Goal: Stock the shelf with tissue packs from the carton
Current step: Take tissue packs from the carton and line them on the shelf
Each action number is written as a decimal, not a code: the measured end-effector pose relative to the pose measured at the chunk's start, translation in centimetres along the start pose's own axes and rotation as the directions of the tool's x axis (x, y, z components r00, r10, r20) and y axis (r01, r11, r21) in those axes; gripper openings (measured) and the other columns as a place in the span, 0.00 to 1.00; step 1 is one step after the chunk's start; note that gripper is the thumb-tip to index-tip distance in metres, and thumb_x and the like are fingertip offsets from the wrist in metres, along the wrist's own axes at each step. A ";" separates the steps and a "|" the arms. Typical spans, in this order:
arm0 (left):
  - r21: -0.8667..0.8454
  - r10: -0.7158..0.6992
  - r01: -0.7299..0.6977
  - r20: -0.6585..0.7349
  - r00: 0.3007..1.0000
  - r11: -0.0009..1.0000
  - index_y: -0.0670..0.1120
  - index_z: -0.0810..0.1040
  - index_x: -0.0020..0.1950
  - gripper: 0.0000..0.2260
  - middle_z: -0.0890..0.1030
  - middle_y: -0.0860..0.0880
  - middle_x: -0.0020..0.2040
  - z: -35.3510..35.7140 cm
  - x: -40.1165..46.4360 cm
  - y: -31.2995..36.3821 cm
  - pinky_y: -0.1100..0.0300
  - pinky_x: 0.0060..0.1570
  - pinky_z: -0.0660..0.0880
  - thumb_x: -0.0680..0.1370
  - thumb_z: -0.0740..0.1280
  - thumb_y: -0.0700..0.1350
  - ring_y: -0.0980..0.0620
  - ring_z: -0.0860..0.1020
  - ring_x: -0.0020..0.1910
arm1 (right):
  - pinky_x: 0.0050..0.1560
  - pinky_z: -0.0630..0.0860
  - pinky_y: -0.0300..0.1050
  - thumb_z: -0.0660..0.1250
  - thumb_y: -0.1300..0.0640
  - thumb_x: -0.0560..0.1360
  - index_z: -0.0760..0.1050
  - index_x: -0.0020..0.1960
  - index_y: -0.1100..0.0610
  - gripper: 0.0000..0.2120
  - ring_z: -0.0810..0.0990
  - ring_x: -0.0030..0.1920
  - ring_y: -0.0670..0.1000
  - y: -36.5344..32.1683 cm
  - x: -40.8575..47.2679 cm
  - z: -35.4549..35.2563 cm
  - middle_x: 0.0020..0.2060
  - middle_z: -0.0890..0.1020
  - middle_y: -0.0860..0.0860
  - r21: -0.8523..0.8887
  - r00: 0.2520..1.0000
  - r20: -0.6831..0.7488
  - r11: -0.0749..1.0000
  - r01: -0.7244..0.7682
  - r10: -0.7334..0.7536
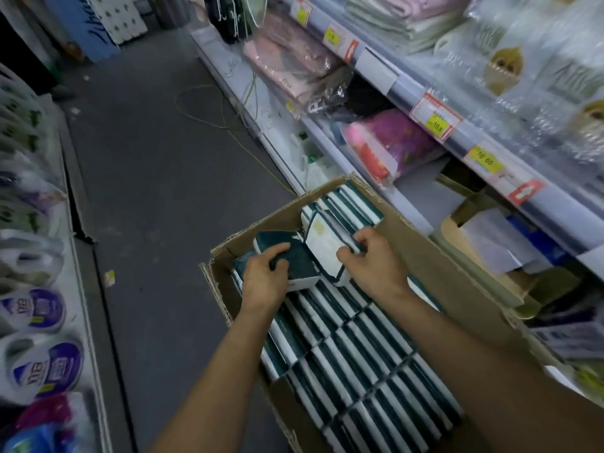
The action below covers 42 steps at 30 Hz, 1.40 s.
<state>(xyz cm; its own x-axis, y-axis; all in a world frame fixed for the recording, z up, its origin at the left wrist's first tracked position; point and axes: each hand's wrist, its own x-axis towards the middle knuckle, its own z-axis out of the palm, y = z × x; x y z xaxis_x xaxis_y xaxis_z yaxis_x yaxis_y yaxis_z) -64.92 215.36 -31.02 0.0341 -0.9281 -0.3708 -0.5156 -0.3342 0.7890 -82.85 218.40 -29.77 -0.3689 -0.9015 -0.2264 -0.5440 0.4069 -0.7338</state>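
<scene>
An open brown carton [434, 253] stands on the aisle floor against the right-hand shelf, packed with rows of green-and-white tissue packs [359, 364] on edge. My left hand [264, 276] grips a dark green pack [294, 259] lying flat on top of the rows at the carton's far left. My right hand [372, 259] grips a white-faced pack [327, 246] tilted up out of the rows just to the right of it. The two held packs touch.
The right shelf unit [470, 148] holds bagged pink and magenta textiles, price tags and clear-wrapped goods. A lower shelf bay [434, 194] beside the carton shows bare surface. Bagged goods line the left shelf [36, 322]. Grey floor [157, 178] with a yellow cord runs between.
</scene>
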 end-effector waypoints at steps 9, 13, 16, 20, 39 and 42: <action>-0.304 -0.134 0.183 0.174 0.976 0.935 0.52 0.86 0.48 0.21 0.83 0.52 0.48 -1.3 -12.1 8.7 0.53 0.48 0.78 0.80 0.59 0.64 0.51 0.81 0.48 | 0.41 0.73 0.40 0.71 0.53 0.74 0.73 0.51 0.49 0.09 0.75 0.37 0.40 0.1 -10.0 -10.5 0.39 0.77 0.42 0.113 0.953 -0.135 0.952 0.286 -0.270; -0.374 -0.120 0.229 0.292 0.949 0.899 0.50 0.85 0.51 0.35 0.85 0.48 0.50 -0.8 -18.6 12.4 0.49 0.45 0.82 0.70 0.55 0.77 0.48 0.82 0.51 | 0.57 0.69 0.36 0.73 0.63 0.71 0.75 0.55 0.54 0.15 0.74 0.57 0.46 0.9 -15.6 -16.0 0.55 0.76 0.49 -0.193 0.780 -0.147 0.791 0.581 -0.609; -0.405 -0.062 0.196 0.319 0.946 0.893 0.50 0.83 0.52 0.23 0.85 0.49 0.47 0.3 -23.6 15.2 0.52 0.41 0.81 0.75 0.63 0.68 0.49 0.83 0.49 | 0.62 0.66 0.41 0.72 0.65 0.70 0.73 0.55 0.55 0.16 0.69 0.65 0.53 2.0 -19.8 -20.0 0.64 0.71 0.52 -0.306 0.686 -0.131 0.687 0.659 -0.716; -0.408 0.064 0.091 0.349 0.935 0.908 0.47 0.81 0.53 0.11 0.84 0.47 0.48 2.0 -29.4 17.8 0.53 0.41 0.78 0.79 0.66 0.53 0.49 0.81 0.48 | 0.66 0.66 0.38 0.76 0.49 0.70 0.73 0.58 0.52 0.21 0.66 0.68 0.47 2.3 -26.0 -25.6 0.67 0.68 0.47 -0.191 0.719 -0.274 0.769 0.610 -0.639; -0.338 0.625 -0.551 0.606 0.492 0.763 0.42 0.85 0.45 0.17 0.85 0.47 0.38 10.1 -52.2 33.2 0.64 0.35 0.76 0.79 0.67 0.56 0.54 0.80 0.35 | 0.47 0.80 0.45 0.77 0.51 0.69 0.80 0.51 0.54 0.14 0.84 0.44 0.48 3.2 -46.5 -49.9 0.45 0.85 0.52 0.324 0.936 -0.349 0.932 0.161 -0.041; -0.361 0.650 -0.572 0.613 0.450 0.737 0.39 0.84 0.47 0.23 0.85 0.48 0.39 12.2 -54.2 35.4 0.64 0.36 0.75 0.79 0.65 0.59 0.54 0.80 0.36 | 0.42 0.79 0.45 0.74 0.53 0.72 0.79 0.50 0.60 0.12 0.83 0.40 0.50 4.2 -48.2 -52.3 0.43 0.85 0.55 0.404 0.905 -0.425 0.898 0.172 0.017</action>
<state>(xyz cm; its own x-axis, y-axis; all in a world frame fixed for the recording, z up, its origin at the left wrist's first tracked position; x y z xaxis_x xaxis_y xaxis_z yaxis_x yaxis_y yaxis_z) -95.44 255.81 11.03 -0.8439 -0.5345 0.0454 -0.0902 0.2249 0.9702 -106.78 271.26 11.61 -0.6634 -0.7463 0.0542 -0.2478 0.1507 -0.9570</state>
